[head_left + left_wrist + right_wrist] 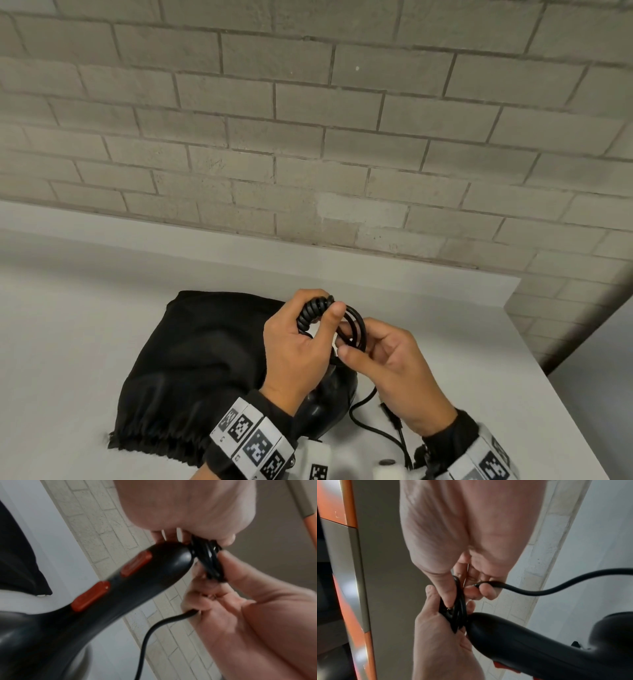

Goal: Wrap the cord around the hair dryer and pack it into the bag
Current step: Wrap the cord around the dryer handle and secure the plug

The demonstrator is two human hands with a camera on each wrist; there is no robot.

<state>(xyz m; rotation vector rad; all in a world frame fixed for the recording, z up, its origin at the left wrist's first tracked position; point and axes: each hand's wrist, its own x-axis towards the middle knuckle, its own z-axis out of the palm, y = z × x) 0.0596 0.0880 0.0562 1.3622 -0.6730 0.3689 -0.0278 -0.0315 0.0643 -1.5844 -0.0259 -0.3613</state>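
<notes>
Table (102, 308), white, fills the lower half of the head view, its back edge meeting a brick wall (308, 120) and its right edge running diagonally down the lower right of the frame, just right of the hands. Open table surface lies to the left of the bag (198, 359) and between the bag and the wall. The bag, black cloth, lies flat at lower centre-left, its gathered edge toward the bottom of the frame. The dryer (329, 401) is at lower centre between the two wrists, beside the bag's right side, its handle rising toward the hands; the left wrist view shows the handle (145, 574) with two orange buttons (91, 597), blurred. The left hand (298, 346) is curled round a bundle of cord loops (352, 325) at the handle's end, thumb pressed on the coiled part. The right hand (394, 370) pinches the same loops from the right, thumb and fingers closed on them, as the right wrist view shows (458, 601). From the right hand's lower fingers a loose stretch of cord (373, 428) drops to the table at lower right and trails off the bottom of the frame, near the table's right edge.
</notes>
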